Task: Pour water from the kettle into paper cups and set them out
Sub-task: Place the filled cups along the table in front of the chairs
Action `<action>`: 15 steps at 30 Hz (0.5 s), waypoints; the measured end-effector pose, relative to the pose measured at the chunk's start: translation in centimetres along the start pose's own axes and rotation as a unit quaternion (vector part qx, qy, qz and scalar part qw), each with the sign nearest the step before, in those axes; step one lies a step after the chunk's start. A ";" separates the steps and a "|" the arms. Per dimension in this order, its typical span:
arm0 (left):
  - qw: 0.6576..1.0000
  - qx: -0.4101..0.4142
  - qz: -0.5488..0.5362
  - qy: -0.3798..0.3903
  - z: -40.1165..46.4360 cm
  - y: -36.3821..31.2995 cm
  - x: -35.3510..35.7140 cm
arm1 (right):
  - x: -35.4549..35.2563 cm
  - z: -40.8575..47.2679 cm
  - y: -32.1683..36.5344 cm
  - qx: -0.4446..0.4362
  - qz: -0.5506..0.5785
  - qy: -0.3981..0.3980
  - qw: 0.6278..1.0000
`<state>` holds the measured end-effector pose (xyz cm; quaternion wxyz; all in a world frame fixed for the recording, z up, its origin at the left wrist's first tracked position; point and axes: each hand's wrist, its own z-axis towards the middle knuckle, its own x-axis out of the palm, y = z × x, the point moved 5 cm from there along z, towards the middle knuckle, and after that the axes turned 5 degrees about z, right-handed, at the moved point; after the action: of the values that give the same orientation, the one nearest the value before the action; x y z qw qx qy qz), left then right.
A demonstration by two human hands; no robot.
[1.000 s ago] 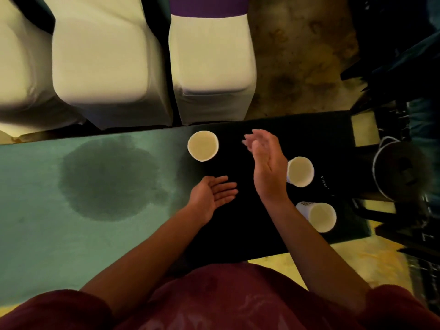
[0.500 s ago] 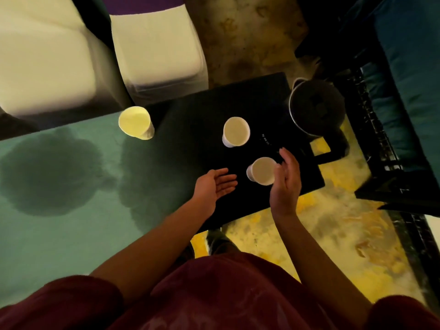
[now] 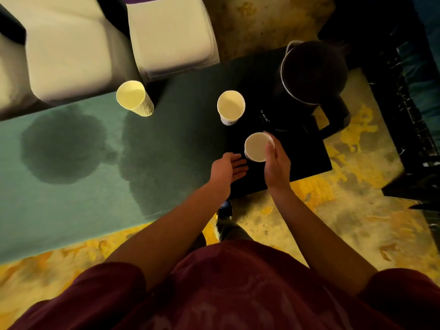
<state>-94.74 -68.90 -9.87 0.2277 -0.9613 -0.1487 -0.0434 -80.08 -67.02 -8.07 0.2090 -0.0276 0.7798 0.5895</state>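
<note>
Green cloth covers the table (image 3: 59, 210), darkened by wet patches, with a black tray (image 3: 307, 163) at its 3 o'clock end. At the tray's 1 o'clock corner stands the dark kettle (image 3: 312, 72). Three paper cups stand apart: far cup (image 3: 133, 97) at 11 o'clock on the cloth, middle cup (image 3: 230, 107) and near cup (image 3: 257, 146) on the tray. The right hand (image 3: 277, 163) is wrapped around the near cup. Just at 9 o'clock of it, the left hand (image 3: 226, 169) hovers with fingers spread, holding nothing.

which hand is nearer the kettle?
Right. The right hand is at the nearest paper cup, below the kettle; the left hand lies open farther left.
</note>
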 end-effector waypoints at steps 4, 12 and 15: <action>1.000 0.000 0.006 -0.013 0.3 0.0 0.6 | -0.5 0.6 0.0 0.011 0.001 0.008 1.000; 1.000 -0.011 -0.012 0.011 0.2 -0.5 3.2 | -1.8 1.3 2.2 0.005 -0.002 -0.030 1.000; 0.995 -0.014 -0.095 0.037 -0.4 -1.2 4.9 | -2.3 1.0 3.6 -0.004 0.005 -0.029 1.000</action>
<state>-90.45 -66.73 -8.31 0.2145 -0.9436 -0.2305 -0.1022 -78.76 -65.50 -4.24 0.2291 -0.0075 0.7709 0.5943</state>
